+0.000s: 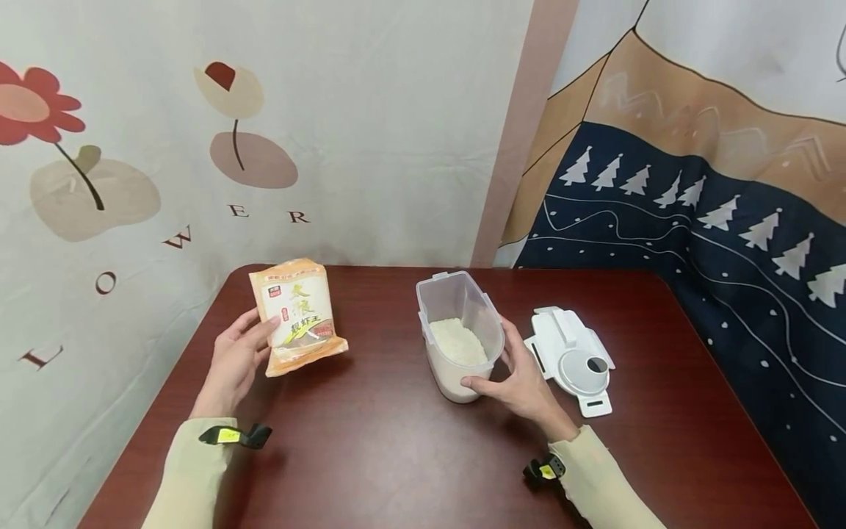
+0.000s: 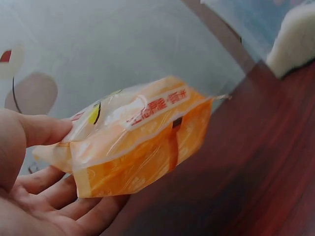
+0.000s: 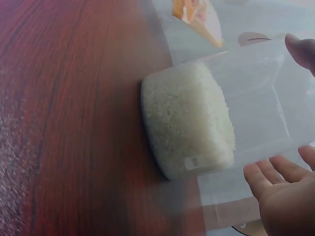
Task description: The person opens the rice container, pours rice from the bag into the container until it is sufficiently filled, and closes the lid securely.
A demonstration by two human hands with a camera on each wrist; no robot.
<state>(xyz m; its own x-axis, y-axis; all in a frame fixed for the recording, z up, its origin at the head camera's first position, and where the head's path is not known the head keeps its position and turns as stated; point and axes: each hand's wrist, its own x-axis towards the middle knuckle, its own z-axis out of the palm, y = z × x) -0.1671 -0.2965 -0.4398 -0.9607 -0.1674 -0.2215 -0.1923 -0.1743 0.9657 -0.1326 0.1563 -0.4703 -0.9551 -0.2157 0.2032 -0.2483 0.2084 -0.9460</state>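
Observation:
My left hand (image 1: 236, 358) pinches an orange-and-white plastic food packet (image 1: 300, 312) by its left edge, thumb in front and fingers behind. The packet is tilted upright above the table, and the left wrist view shows its orange end (image 2: 147, 164). My right hand (image 1: 522, 375) holds a clear plastic container (image 1: 456, 294) from its right side, thumb on the near wall and fingers along the far side. White rice (image 3: 187, 118) fills its lower part. The container stands lidless on the table, its open top facing up.
A white plastic lid (image 1: 573, 360) with a round cap and side clips lies right of the container, close to my right hand. The dark red-brown table (image 1: 370, 455) ends at the back against a printed curtain (image 1: 396, 147).

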